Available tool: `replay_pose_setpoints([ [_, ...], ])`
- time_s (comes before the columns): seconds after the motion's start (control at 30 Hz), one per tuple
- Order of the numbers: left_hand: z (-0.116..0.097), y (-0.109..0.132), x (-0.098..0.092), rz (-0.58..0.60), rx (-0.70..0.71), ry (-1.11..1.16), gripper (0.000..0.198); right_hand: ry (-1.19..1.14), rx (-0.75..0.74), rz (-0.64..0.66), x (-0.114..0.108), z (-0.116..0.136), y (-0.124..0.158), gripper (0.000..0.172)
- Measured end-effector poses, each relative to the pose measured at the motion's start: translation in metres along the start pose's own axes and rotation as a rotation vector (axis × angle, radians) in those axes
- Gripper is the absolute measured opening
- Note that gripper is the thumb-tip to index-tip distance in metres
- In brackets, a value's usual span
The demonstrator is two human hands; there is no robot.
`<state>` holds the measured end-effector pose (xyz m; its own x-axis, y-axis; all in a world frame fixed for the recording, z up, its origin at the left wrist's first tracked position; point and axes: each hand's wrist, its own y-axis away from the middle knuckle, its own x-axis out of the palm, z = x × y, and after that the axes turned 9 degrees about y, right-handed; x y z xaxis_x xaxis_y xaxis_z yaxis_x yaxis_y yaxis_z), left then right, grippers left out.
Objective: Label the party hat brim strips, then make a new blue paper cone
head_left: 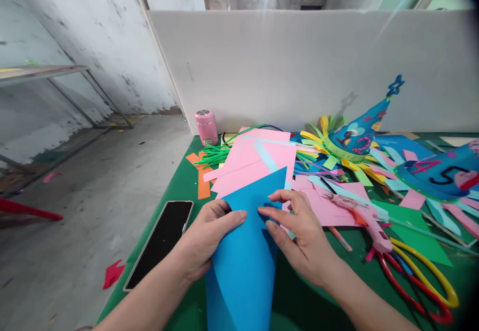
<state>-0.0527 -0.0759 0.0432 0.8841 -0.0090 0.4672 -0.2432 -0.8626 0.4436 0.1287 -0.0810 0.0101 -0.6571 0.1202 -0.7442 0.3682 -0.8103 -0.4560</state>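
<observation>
A sheet of blue paper point(241, 271), rolled into a loose tube or cone with a pointed upper corner, stands in front of me. My left hand point(213, 231) grips its left side, thumb on the front and fingers hidden behind. On the right, my right hand point(294, 226) has its fingers apart, with the fingertips touching or very near the paper's front face. Pink paper sheets point(258, 154) lie just behind the blue paper. A black-screened phone point(160, 243) rests to the left of my left hand.
A pink glue gun point(364, 218) and scissors with red and yellow handles point(419, 276) lie at right. Two decorated blue cone hats point(359, 131) point(441, 168) stand behind them. Green pipe cleaners point(213, 155) and a pink cylinder point(206, 127) sit near the white partition point(299, 66).
</observation>
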Motion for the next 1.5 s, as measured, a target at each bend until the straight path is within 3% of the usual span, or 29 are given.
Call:
replay_pose_setpoints([
  [0.17,-0.006,-0.004,-0.009,0.025,-0.049,-0.049,0.016,-0.063,0.046,0.015,0.007,-0.004,0.008,0.029],
  [0.37,-0.013,-0.004,-0.011,0.026,-0.085,-0.056,0.009,-0.009,0.112,-0.127,0.010,-0.013,0.013,0.032],
  [0.67,-0.010,-0.001,-0.005,0.017,-0.047,0.020,0.003,0.066,0.061,-0.093,0.009,-0.010,0.008,0.030],
  [0.77,-0.010,-0.001,-0.006,0.005,-0.054,0.006,0.005,-0.071,0.154,-0.153,0.006,-0.012,0.010,0.029],
  [0.9,-0.013,-0.002,-0.007,-0.007,-0.031,0.012,0.006,-0.343,0.436,-0.349,0.005,-0.016,0.008,0.031],
  [0.97,-0.014,-0.002,-0.005,-0.017,-0.004,0.007,0.010,-0.568,0.600,-0.382,0.007,-0.018,0.004,0.044],
  [1.1,-0.014,-0.001,0.002,0.016,0.066,-0.017,0.016,-0.997,0.826,-0.296,0.010,-0.016,-0.011,0.072],
  [1.2,-0.012,0.001,0.008,0.032,0.110,-0.029,0.016,-1.129,0.825,-0.240,0.008,-0.013,-0.022,0.078],
  [1.3,-0.008,0.004,0.011,-0.007,0.130,-0.046,0.030,-1.152,0.754,-0.207,0.003,-0.010,-0.029,0.077],
  [1.4,-0.003,0.006,0.012,-0.017,0.129,-0.060,0.044,-1.183,0.682,-0.205,0.000,-0.010,-0.033,0.073],
  [1.5,0.002,0.006,0.011,0.003,0.135,-0.056,0.045,-1.209,0.661,-0.221,0.001,-0.010,-0.035,0.073],
])
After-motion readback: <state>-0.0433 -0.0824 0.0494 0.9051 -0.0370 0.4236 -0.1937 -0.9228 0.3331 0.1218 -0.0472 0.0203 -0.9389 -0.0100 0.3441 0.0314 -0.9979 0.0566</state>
